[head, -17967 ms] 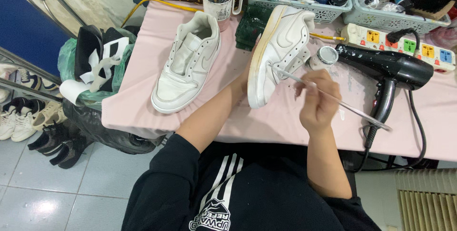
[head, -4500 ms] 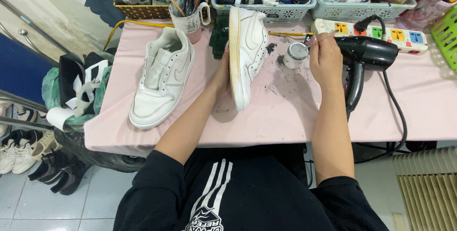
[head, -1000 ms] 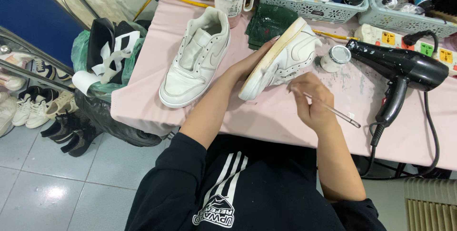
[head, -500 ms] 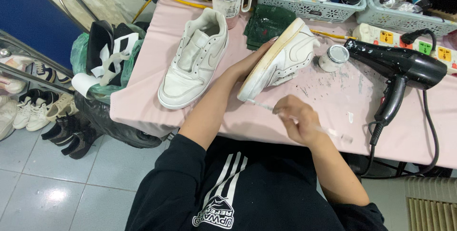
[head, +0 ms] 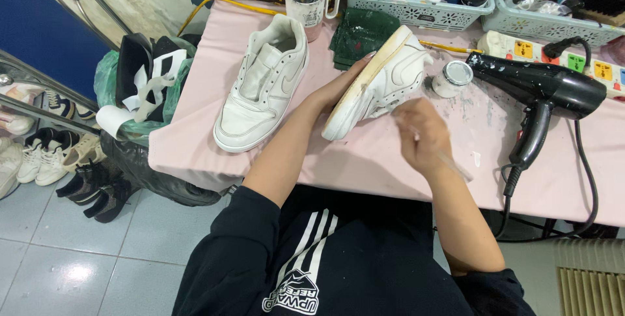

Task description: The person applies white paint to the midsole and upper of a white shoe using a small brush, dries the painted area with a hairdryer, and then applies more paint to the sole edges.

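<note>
My right hand (head: 423, 137) has its grip pinched around a thin brush (head: 449, 159); the handle sticks out behind the knuckles toward the lower right, and the hand is blurred, so I cannot make out the bristle end. It sits just beside the white sneaker (head: 381, 85), near the heel end of the yellowed sole edge. My left hand (head: 342, 85) has its fingers curled over the sneaker's sole, propping the shoe tilted on its side with the toe resting on the pink worktop (head: 390, 166).

To do this stroke well, I judge the left hand should hold the shoe firm at that tilt so the sole edge faces me, while the brush runs lightly along the edge without straying onto the upper. The small open jar (head: 451, 77) stands just behind the brush hand, near enough for reloading; I would keep my wrist clear of it.

Further out, a second white sneaker (head: 263, 85) lies flat to the left, well apart. A black hair dryer (head: 540, 88) lies to the right with its cord trailing off the worktop edge, a green cloth (head: 361, 32) sits behind the held shoe, and a mug of brushes (head: 312, 3) beyond that.
</note>
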